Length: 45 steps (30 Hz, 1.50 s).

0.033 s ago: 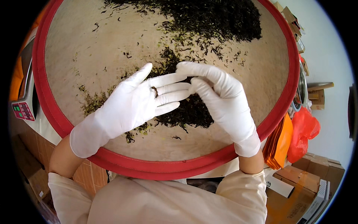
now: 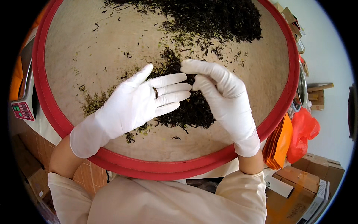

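My left hand, in a white glove, is held palm up with its fingers stretched out. A thin, dark, curled dried leaf lies on it at the base of the fingers. Just right of those fingertips is my right hand, also gloved in white. Its thumb and curved fingers stand apart, with nothing visible between them. Beneath both hands is a small pile of dark dried leaves, partly hidden by them. A round, red-rimmed tray bears the leaves.
A larger heap of dark leaves covers the tray's far side, with loose bits scattered about. A scale stands at the left. To the right are orange packets, a red plastic bag and cardboard boxes.
My right hand has drawn slightly away from my left fingertips, its thumb now clear of them. The left hand and the leaf on it have hardly moved.
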### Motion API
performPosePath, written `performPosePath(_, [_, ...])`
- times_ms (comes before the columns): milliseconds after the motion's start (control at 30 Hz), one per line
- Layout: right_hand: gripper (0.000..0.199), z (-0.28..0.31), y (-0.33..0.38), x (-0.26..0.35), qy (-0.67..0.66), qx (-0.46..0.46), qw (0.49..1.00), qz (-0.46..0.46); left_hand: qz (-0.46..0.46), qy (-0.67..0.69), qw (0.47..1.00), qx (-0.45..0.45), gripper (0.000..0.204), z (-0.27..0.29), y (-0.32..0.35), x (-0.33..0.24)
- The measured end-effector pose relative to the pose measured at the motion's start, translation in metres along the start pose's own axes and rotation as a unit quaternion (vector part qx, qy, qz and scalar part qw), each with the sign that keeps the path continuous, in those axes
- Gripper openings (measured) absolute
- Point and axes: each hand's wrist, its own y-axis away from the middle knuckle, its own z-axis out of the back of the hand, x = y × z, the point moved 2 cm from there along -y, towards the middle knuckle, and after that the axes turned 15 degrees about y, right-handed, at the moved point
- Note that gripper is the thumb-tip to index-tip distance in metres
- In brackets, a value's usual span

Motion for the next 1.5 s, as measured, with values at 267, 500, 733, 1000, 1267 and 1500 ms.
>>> performPosePath(267, [0.022, 0.006, -0.009, -0.022, 0.164, -0.039, 0.984, 0.06, -0.039, -0.044, 0.998, 0.02, 0.064, 0.001, 0.004, -0.005])
performPosePath(500, [0.019, 0.003, -0.01, -0.029, 0.323, -0.044, 0.937, 0.129, -0.197, -0.129, 0.971, -0.033, 0.053, 0.005, 0.012, -0.027])
performPosePath(733, [0.027, -0.004, -0.017, -0.032, 0.35, -0.042, 0.923, 0.156, -0.279, -0.154, 0.944, -0.082, 0.05, 0.016, 0.022, -0.04])
performPosePath(1000, [0.014, -0.024, -0.018, -0.04, 0.349, -0.027, 0.921, 0.169, -0.245, -0.166, 0.952, -0.083, 0.05, 0.02, 0.02, -0.037])
performPosePath(1267, [0.015, -0.009, -0.016, -0.033, 0.073, 0.066, 0.994, -0.045, -0.238, -0.176, 0.952, -0.083, 0.049, 0.019, 0.02, -0.037])
performPosePath(1500, [0.024, -0.006, -0.015, -0.03, -0.115, 0.115, 0.981, -0.103, -0.228, -0.185, 0.952, -0.091, 0.049, 0.016, 0.02, -0.034])
